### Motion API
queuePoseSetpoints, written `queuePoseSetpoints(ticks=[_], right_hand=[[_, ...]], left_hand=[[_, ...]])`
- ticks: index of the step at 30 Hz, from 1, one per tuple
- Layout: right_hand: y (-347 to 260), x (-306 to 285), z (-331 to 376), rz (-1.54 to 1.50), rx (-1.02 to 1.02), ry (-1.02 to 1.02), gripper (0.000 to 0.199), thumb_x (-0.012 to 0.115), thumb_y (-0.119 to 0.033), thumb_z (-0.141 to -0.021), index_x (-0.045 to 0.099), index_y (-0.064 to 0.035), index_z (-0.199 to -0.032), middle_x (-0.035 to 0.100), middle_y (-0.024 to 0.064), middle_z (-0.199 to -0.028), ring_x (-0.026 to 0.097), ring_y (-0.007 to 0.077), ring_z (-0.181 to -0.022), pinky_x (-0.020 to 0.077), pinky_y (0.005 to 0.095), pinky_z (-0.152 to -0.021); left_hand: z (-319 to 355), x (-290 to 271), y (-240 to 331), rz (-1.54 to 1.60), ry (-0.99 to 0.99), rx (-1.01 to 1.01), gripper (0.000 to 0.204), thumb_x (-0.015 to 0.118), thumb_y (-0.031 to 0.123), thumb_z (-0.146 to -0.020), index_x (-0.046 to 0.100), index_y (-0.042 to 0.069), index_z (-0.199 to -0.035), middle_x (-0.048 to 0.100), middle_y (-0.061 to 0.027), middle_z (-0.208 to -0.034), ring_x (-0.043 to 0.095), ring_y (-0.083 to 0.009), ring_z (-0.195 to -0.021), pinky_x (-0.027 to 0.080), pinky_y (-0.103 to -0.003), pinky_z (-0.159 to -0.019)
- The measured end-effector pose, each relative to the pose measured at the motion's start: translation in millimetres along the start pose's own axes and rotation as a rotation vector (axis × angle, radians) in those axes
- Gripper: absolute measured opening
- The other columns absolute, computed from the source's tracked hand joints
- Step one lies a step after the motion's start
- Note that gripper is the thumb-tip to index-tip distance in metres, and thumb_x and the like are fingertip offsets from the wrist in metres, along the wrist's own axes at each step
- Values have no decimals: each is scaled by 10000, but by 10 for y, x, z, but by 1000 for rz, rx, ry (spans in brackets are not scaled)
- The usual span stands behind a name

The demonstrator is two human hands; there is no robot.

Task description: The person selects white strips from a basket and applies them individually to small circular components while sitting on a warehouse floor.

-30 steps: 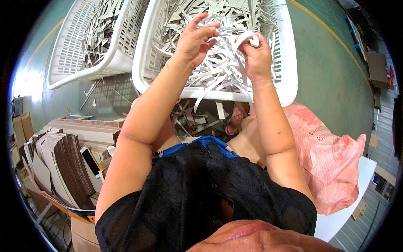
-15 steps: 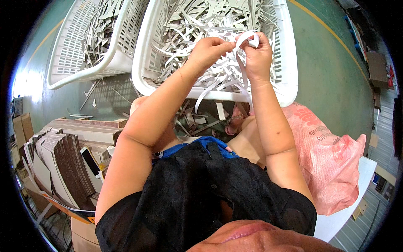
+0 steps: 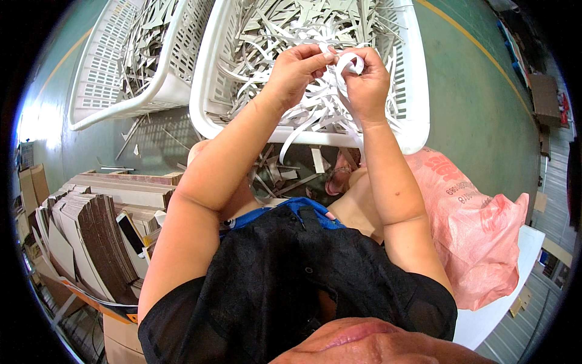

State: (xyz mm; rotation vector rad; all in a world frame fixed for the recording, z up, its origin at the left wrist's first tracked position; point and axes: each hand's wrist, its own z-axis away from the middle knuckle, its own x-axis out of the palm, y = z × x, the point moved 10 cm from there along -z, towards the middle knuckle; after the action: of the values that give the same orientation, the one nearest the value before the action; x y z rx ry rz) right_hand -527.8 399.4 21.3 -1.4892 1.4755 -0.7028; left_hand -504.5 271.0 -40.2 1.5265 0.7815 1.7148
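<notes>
paper strip (image 3: pixel 339 71) sits curled between our left hand (image 3: pixel 297 70) and right hand (image 3: pixel 365 82), both grips pinching it above the white basket (image 3: pixel 418 97) of scraps

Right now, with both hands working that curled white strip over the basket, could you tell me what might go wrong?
The strip is pinched between the left hand and right hand; its thin edge could perhaps cut a finger if pulled. Scraps already lie on the floor beside the white basket, so more may fall outside it. The tangled strips in the basket could snag and drag out.
</notes>
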Motion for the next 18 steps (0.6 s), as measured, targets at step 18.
queuePoseSetpoints(ticks=[18], right_hand=[[402, 127, 102, -545, 447, 97, 203, 675, -91, -856, 594, 14, -1009, 659, 75, -873, 627, 125, -720, 504, 250, -642]], left_hand=[[-4, -52, 137, -92, 75, 202, 223, 718, 87, -835, 647, -10, -1023, 675, -54, -929, 599, -101, -814, 472, -232, -757]])
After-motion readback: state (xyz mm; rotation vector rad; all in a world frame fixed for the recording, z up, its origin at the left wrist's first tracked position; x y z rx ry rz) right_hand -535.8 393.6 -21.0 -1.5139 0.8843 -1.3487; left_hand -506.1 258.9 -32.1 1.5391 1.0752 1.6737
